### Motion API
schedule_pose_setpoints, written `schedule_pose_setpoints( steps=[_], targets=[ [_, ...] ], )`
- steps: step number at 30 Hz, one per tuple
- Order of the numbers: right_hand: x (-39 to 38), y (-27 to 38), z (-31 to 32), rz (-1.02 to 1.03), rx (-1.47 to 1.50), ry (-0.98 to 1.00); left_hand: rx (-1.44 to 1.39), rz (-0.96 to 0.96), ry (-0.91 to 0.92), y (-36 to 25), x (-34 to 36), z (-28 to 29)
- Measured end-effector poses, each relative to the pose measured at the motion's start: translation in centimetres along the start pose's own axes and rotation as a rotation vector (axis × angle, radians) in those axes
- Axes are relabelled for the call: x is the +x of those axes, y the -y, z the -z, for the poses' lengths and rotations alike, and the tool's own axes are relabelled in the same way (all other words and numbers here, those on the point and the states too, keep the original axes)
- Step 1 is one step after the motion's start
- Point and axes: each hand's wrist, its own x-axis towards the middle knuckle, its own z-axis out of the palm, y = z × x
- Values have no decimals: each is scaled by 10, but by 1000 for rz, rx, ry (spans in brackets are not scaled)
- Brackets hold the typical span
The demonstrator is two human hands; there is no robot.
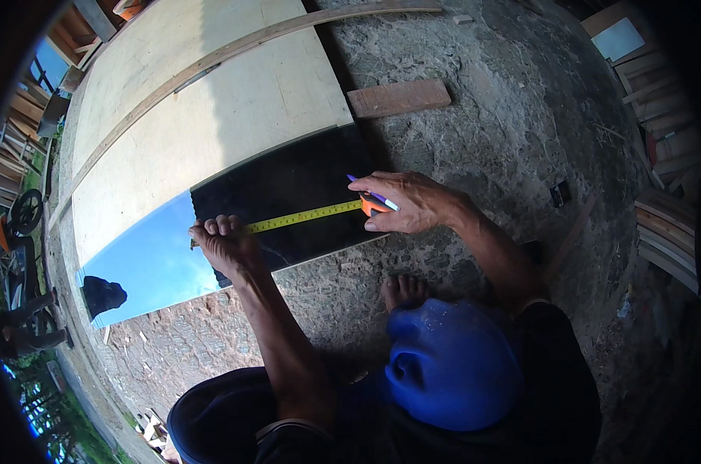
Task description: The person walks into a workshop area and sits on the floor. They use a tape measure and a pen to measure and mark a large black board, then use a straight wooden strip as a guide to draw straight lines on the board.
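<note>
A glossy sheet (296, 174), which looks like glass or mirror, lies along the near edge of pale plywood (277, 93). Its left part reflects blue sky; the right part looks dark. Across it runs the yellow blade of a tape measure (304, 216). My left hand (225, 243) is closed around the blade's left end, near the line where sky and dark reflections meet. My right hand (412, 203) grips the orange tape case at the sheet's right side. A purple and white pen (385, 199) is tucked between the fingers of that hand.
A long wooden strip (234, 50) crosses the plywood. To its right, a short board (401, 98) lies on rough ground. My bare foot (404, 292) and blue-clad knee (455, 363) are close below. Stacked timber (667, 240) stands far right; a motorcycle (18, 240) stands far left.
</note>
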Motion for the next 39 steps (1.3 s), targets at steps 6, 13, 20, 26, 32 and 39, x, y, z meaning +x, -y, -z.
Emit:
schedule_pose_setpoints(
  steps=[6, 13, 20, 26, 32, 39],
  targets=[
    [11, 5, -18, 69, 58, -231, 51, 183, 466, 77, -60, -34],
    [-17, -32, -25, -133, -8, -581, 1369, 253, 951, 75, -63, -41],
    [-75, -127, -27, -542, -383, -626, 1703, -241, 632, 60, 48, -51],
    [-73, -143, -42, -524, -575, -653, 2565, -214, 1001, -61, 168, -5],
    [-24, -84, -47, -99, -369, -833, 2640, -267, 1054, -107, 162, 16],
    [95, -38, -72, 219, -342, -643, 2521, -361, 751, -114, 141, 127]
  ],
)
